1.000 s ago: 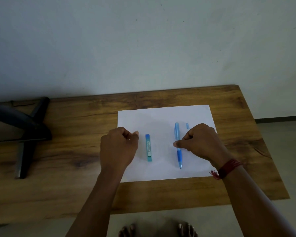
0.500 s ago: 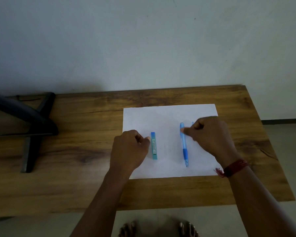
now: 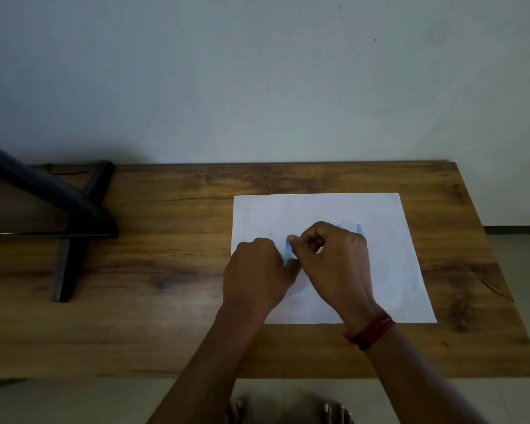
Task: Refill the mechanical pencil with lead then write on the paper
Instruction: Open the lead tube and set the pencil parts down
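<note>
Wooden table [image 3: 181, 270], white paper sheet [image 3: 380, 215]: left hand [image 3: 257, 272] and right hand [image 3: 337, 264] meet, curled fingertips pinching the slim blue lead case [image 3: 288, 249] between them.

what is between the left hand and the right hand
In the head view, a blue lead case, gripped by the left hand and pinched by the right hand.

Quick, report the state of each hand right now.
Left hand: closed, fingers curled around the blue lead case.
Right hand: closed, fingers pinching the top end of the same case.
</note>
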